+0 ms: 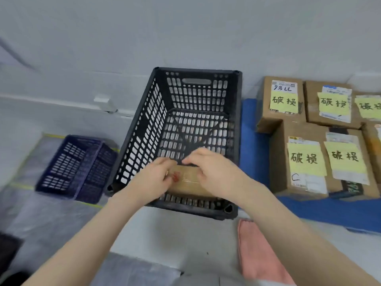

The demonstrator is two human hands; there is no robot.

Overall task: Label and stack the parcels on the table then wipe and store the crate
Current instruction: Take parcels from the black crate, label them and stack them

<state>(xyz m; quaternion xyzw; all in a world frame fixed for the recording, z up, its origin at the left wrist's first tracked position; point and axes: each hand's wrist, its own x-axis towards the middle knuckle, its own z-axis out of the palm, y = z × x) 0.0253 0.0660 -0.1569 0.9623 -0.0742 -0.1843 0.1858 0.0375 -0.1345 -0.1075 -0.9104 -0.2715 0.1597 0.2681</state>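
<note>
A black slotted plastic crate (156,112) stands on the white table in the middle of the view. Inside it, against the near wall, lies a brown cardboard parcel (188,179) with red marks on top. My left hand (153,179) grips the parcel's left end and my right hand (208,170) grips its right end. Both hands reach down inside the crate. To the right, several brown parcels (280,118) bearing yellow handwritten notes (305,158) lie side by side on a blue mat (253,153).
A pink cloth (259,252) lies on the table near the front, right of my right arm. A dark blue crate (76,168) sits lower down on the left, on a plastic-covered floor. A white wall stands close behind the table.
</note>
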